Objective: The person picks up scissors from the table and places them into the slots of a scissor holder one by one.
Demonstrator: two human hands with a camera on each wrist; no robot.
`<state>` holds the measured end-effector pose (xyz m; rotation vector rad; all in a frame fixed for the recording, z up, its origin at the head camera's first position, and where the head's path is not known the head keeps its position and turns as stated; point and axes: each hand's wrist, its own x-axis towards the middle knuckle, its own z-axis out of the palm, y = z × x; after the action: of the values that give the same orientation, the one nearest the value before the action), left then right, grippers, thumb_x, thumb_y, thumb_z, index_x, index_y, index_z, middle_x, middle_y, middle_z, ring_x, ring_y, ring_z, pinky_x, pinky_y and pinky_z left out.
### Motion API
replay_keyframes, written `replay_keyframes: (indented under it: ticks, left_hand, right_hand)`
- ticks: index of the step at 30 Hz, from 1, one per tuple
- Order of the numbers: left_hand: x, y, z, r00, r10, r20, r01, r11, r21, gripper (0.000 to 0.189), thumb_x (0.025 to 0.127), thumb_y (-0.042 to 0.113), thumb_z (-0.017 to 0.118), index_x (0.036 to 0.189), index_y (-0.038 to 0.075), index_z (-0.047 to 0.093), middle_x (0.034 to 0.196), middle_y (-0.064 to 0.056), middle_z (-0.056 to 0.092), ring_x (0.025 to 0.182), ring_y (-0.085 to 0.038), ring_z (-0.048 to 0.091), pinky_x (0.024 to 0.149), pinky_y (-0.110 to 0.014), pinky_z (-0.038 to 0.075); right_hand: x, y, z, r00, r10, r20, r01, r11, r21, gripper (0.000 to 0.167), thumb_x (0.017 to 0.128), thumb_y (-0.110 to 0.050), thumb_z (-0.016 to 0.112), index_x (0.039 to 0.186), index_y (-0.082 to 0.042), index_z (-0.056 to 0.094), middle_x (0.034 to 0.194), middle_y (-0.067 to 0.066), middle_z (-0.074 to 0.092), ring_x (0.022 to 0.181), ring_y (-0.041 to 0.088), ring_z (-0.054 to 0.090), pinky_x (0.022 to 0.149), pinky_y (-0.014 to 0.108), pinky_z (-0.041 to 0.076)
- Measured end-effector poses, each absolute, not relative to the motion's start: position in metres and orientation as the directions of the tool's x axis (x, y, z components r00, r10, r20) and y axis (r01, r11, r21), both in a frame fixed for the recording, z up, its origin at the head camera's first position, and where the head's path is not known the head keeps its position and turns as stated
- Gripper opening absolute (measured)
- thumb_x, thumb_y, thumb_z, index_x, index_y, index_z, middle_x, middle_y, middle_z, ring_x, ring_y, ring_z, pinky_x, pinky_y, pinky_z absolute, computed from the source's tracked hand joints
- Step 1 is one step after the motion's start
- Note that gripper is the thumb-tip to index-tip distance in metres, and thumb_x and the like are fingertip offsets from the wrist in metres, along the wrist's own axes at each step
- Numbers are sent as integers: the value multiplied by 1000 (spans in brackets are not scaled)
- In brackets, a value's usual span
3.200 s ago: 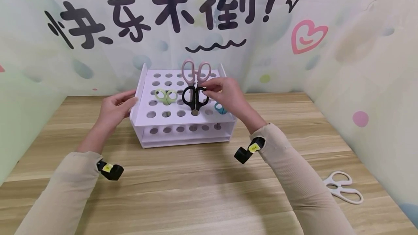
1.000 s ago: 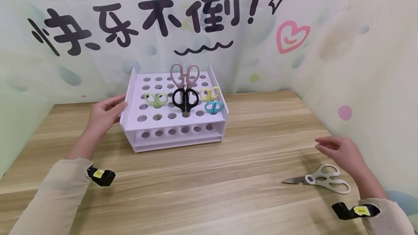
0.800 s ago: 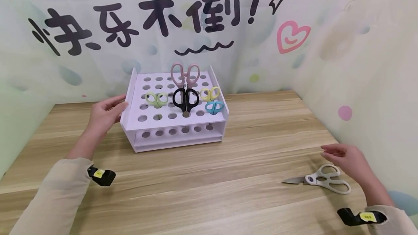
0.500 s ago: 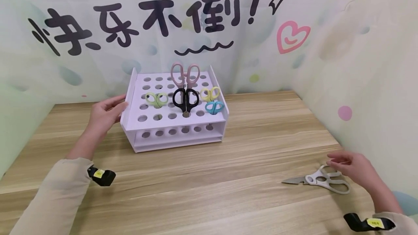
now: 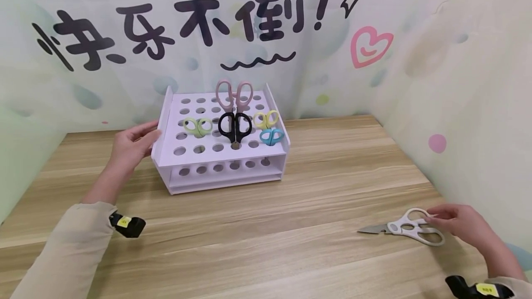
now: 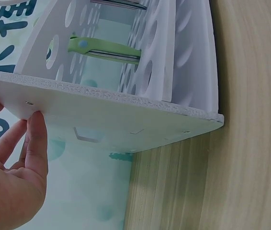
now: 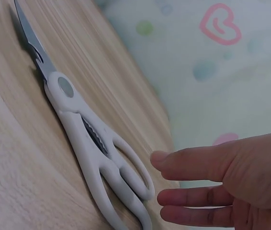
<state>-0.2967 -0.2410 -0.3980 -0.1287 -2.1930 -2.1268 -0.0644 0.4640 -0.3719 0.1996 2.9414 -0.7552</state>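
A white holed rack (image 5: 172,153) stands at the table's middle-left with several scissors upright in its holes. They are black scissors (image 5: 235,128), pink scissors (image 5: 245,98), light green scissors (image 6: 102,49), yellow scissors (image 5: 266,119) and blue scissors (image 5: 272,136). My left hand (image 5: 132,144) rests against the rack's left side panel, its fingertips (image 6: 36,127) touching the outer face. White-handled kitchen scissors (image 7: 80,136) lie flat on the table at right, blades pointing left. Just right of their handles hovers my right hand (image 5: 461,225), fingers extended and apart from the scissors in the right wrist view.
The wooden table (image 5: 249,243) meets a printed fabric backdrop (image 5: 316,82) behind the rack, and more fabric (image 5: 469,105) lines the right edge. A black camera mount (image 5: 126,224) sits on my left sleeve, another (image 5: 478,288) on the right.
My right hand left the rack, where yellow scissors now stand, went right, then sank to the kitchen scissors' handles. The left hand stays at the rack. The head view shifted slightly.
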Motion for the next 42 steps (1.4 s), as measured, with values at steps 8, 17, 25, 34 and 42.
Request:
replay_keyframes:
  ticks: [8, 17, 25, 34, 42]
  left_hand:
    - [-312, -248, -416, -991, -31, 130, 128, 61, 990, 48, 79, 32, 72, 124, 23, 60, 111, -5, 58, 87, -12, 61, 65, -24, 55]
    - [-290, -236, -392, -993, -20, 113, 112, 46, 993, 47, 80, 30, 72, 124, 22, 60, 106, -2, 58, 85, -9, 60, 65, -23, 55]
    - [-263, -219, -360, -995, -16, 98, 97, 59, 994, 45, 81, 27, 71, 124, 20, 60, 101, 3, 59, 81, -7, 60, 64, -21, 54]
    - [-312, -250, -414, -990, -11, 143, 143, 4, 990, 47, 79, 27, 73, 124, 22, 60, 110, -3, 59, 85, -10, 62, 63, -24, 55]
    - [-308, -246, -410, -992, -18, 128, 128, 31, 991, 50, 79, 30, 73, 126, 21, 59, 112, -7, 56, 86, -12, 60, 63, -23, 55]
  right_hand:
    - [-57, 470, -377, -972, 106, -209, 196, 856, -477, 45, 85, -23, 66, 108, 15, 57, 89, 18, 66, 64, 3, 51, 50, 25, 45]
    - [-53, 471, -379, -968, 103, -227, 203, 857, -474, 44, 84, -23, 67, 106, 13, 59, 88, 14, 66, 65, 4, 51, 51, 24, 45]
    - [-48, 476, -392, -989, -7, -147, 67, 868, -491, 36, 80, -13, 71, 99, 15, 60, 80, 5, 62, 67, -3, 48, 55, 21, 44]
    - [-47, 481, -401, -990, -122, -75, -60, 825, -562, 41, 69, -1, 77, 98, 12, 50, 80, 6, 55, 67, -1, 48, 54, 20, 44]
    - [-48, 485, -401, -985, -135, -110, -49, 822, -567, 44, 69, -2, 77, 98, 14, 47, 82, 9, 54, 67, -1, 48, 55, 20, 45]
